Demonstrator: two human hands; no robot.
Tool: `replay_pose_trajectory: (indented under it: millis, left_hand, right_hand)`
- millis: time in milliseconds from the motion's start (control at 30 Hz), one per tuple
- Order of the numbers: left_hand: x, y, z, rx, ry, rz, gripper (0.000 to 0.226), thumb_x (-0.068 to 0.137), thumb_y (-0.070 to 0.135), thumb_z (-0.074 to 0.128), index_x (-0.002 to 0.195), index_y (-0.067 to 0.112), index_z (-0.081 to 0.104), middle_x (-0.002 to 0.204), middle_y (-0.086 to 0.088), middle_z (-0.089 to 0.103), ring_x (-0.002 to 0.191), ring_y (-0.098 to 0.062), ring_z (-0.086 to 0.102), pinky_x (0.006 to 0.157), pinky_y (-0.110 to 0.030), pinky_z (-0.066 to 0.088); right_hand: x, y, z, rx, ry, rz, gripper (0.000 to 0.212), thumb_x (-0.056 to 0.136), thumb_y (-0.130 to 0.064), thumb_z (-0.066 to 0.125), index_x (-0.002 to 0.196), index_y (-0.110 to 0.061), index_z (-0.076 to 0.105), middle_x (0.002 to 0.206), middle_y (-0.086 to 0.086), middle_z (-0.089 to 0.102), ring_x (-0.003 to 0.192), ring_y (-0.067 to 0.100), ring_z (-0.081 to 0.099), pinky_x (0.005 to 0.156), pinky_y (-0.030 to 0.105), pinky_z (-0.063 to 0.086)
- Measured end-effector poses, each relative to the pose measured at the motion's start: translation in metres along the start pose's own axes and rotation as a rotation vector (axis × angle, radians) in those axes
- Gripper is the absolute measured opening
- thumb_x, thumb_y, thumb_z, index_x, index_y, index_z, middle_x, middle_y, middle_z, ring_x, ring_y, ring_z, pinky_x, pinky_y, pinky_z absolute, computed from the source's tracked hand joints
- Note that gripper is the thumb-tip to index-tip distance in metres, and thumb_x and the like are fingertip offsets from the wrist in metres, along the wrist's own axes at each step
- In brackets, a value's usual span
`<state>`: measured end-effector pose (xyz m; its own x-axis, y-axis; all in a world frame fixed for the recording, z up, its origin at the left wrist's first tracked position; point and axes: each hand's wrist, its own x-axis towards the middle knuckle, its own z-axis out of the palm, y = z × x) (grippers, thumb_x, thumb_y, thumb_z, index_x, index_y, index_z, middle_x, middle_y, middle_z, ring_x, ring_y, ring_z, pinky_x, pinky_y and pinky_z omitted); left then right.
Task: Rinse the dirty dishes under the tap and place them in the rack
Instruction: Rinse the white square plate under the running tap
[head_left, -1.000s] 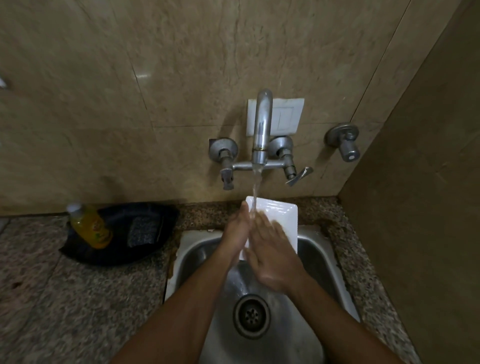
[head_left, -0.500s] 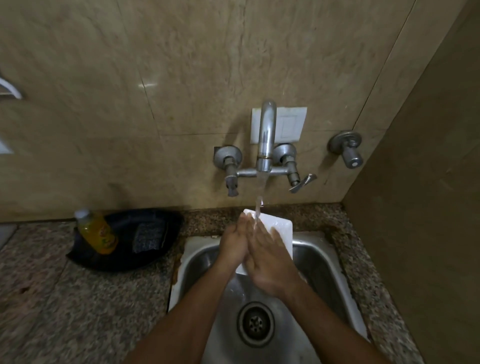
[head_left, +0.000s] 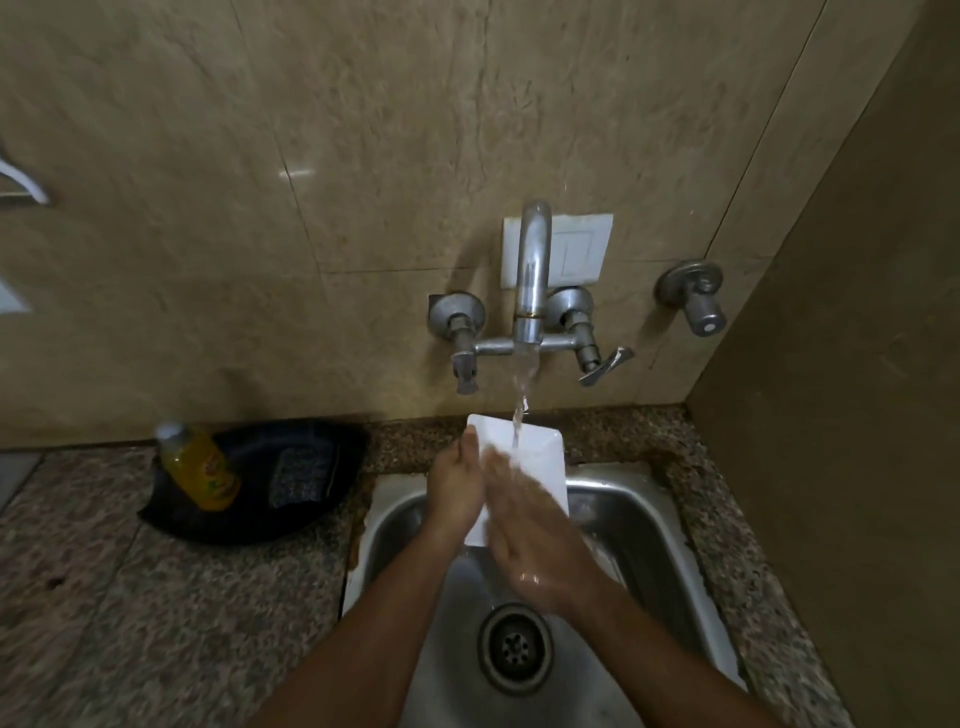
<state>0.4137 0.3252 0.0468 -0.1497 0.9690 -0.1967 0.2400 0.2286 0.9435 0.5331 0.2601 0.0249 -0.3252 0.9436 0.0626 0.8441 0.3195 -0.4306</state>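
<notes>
I stand at a speckled granite counter (head_left: 156, 613) that wraps a steel sink (head_left: 639, 525), with beige stone tiles on the far wall and a darker brown wall closing in on the right. A wall-mounted tap (head_left: 531, 280) runs in front of a white switch plate (head_left: 576, 249), and a separate valve knob (head_left: 693, 296) sits on the wall to its right. On the counter left of the sink lies a black tray (head_left: 311, 514) holding a yellow bottle (head_left: 200, 467) with a pale cap and a dark scrubbing pad (head_left: 298, 475). The drain (head_left: 514, 647) shows in the near part of the basin. Compared with half a second ago the view sits slightly lower on the wall, and the white rectangular plate (head_left: 540, 467) looks more upright, with more of its face clear of my fingers. The plate is over the far part of the sink, under the water stream (head_left: 520, 410), which strikes near its far edge. Its long axis runs from near to far, its far short edge raised toward the tap and its face turned toward me. My left hand (head_left: 457, 488) grips the plate's left edge, thumb along the rim. My right hand (head_left: 535, 540) lies flat on the plate's face with fingers extended, wet, pressing rather than clasping.
</notes>
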Motion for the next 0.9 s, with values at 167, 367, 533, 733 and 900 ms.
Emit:
replay_pose_trajectory:
  millis: [167,367,533,733,900]
  left_hand:
    - [0.000,-0.001,0.000,-0.029,-0.046,-0.020,0.043,0.105,0.037,0.038,0.082,0.013,0.066,0.072,0.001,0.065,0.072,-0.014,0.061,0.058,-0.019,0.042]
    - [0.006,-0.001,-0.002,-0.084,-0.061,-0.030,0.037,0.103,0.040,0.040,0.093,0.018,0.068,0.085,0.003,0.068,0.078,-0.007,0.061,0.067,-0.021,0.045]
    - [0.013,0.007,0.000,-0.165,-0.053,-0.061,0.039,0.102,0.045,0.042,0.100,0.017,0.070,0.093,-0.001,0.070,0.090,-0.017,0.063,0.080,-0.028,0.050]
    - [0.011,0.009,0.008,-0.335,-0.162,-0.191,0.038,0.095,0.059,0.045,0.106,0.030,0.068,0.119,0.002,0.068,0.112,-0.025,0.063,0.103,-0.049,0.047]
    - [0.009,0.005,0.010,-0.484,-0.313,-0.309,0.071,0.071,0.076,0.060,0.125,0.029,0.065,0.125,-0.006,0.068,0.112,-0.031,0.065,0.099,-0.057,0.049]
  right_hand:
    - [0.005,0.003,0.002,-0.034,0.031,0.049,0.067,0.098,-0.042,0.019,0.155,-0.022,-0.010,0.162,-0.004,-0.017,0.149,0.007,-0.016,0.124,0.036,0.003]
    - [-0.009,0.002,0.003,-0.082,0.022,-0.051,0.072,0.098,-0.043,0.030,0.157,-0.023,-0.007,0.163,-0.006,-0.016,0.149,0.007,-0.017,0.123,0.032,-0.001]
    - [-0.026,-0.005,0.002,-0.018,-0.020,-0.135,0.068,0.096,-0.036,0.031,0.158,-0.026,0.004,0.164,-0.008,-0.005,0.150,0.005,-0.008,0.122,0.029,-0.003]
    - [-0.024,0.014,-0.018,0.398,0.558,0.147,0.043,0.081,-0.017,0.047,0.118,-0.022,0.069,0.128,-0.004,0.064,0.121,0.011,0.056,0.103,0.034,0.046]
    - [-0.012,0.031,-0.045,1.004,0.443,0.585,0.032,0.089,-0.019,0.071,0.120,-0.021,0.063,0.119,-0.003,0.067,0.102,0.014,0.067,0.089,0.037,0.055]
